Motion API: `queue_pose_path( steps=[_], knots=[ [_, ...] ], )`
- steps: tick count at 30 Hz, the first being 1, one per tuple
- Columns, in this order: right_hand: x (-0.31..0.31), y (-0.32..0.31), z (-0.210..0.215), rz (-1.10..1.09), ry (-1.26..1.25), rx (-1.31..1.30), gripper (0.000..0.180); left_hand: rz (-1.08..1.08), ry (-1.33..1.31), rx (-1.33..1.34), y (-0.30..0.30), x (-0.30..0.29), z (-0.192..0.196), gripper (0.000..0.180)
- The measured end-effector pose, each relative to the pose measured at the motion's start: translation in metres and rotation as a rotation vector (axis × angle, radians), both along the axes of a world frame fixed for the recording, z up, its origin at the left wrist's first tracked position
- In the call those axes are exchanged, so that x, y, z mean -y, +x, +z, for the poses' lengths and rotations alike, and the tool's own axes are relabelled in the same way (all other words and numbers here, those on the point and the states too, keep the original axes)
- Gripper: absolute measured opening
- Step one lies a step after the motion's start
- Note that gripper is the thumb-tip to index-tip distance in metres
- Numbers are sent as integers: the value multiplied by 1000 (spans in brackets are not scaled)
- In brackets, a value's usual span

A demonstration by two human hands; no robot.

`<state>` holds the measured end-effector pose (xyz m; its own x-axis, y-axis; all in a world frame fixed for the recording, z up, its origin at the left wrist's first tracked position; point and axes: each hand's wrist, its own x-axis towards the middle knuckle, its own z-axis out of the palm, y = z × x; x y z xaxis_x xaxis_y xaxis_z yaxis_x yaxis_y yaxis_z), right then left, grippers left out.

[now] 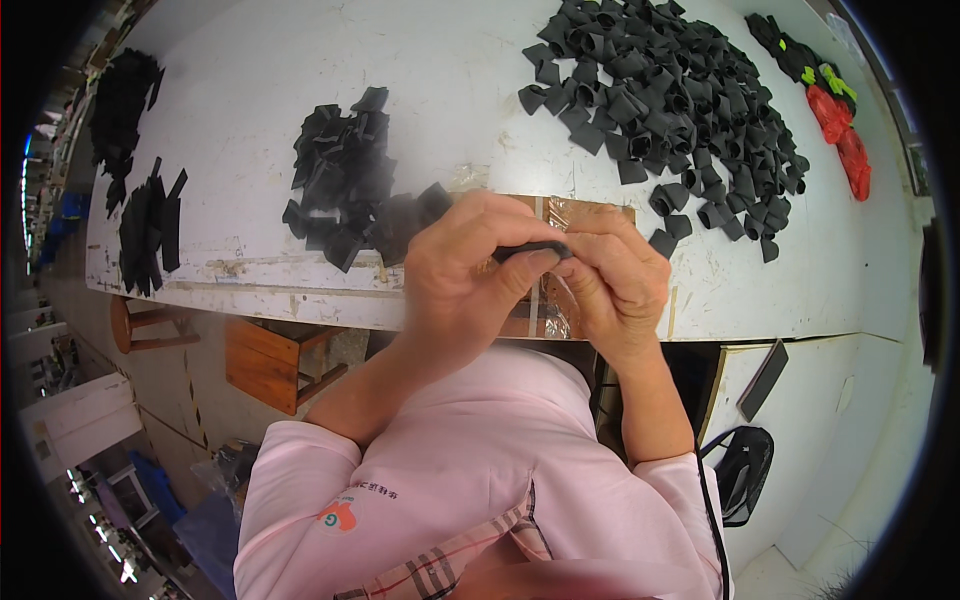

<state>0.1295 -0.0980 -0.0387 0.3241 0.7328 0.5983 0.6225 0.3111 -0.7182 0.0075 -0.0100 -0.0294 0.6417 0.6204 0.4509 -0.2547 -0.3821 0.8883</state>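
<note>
white and a bit scratched, the big surface [450, 90] fills the top of the view, with a wood stool [270, 365] on the floor under its near edge. both hands meet just over the near edge, in the middle. the left hand [465, 275] and the right hand [610, 275] are closed on one small black piece [530, 250], pinched between the thumbs and the fingertips, so only a thin dark strip of it shows. it looks like soft, bendy cloth or foam. my guess is that it is very light, will not break, and folds when you press it, so the best place to hold it is at its two ends, the way the hands hold it now. a small heap of black pieces [340, 175] lies just left of the hands, close to the near edge. a much bigger heap [670, 100] spreads toward the far right corner. red and green bits [835, 110] lie by the right edge. more dark strips [150, 225] sit at the left edge. a brown taped patch [590, 212] lies on the surface just behind the hands.
</note>
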Motion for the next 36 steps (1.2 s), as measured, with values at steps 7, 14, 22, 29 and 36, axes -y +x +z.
queue_pose_path(
  steps=[7, 14, 22, 29, 36],
  knots=[
    [-3, 7, 3, 138, -51, -218, 11, 186, 285, -35, 2, 5, 10, 16],
    [-4, 7, 6, 88, -49, -62, 13, 110, 252, 19, 3, -5, -1, 13],
    [3, 0, 8, -80, -83, 262, 17, 85, 93, 62, 6, -2, -24, 8],
    [4, 4, 25, -28, -201, 338, 12, 217, 26, -225, -18, 7, -66, 4],
    [-20, 55, 23, -497, -12, -397, 31, 632, 305, -745, -10, -49, -115, 21]
  ],
)
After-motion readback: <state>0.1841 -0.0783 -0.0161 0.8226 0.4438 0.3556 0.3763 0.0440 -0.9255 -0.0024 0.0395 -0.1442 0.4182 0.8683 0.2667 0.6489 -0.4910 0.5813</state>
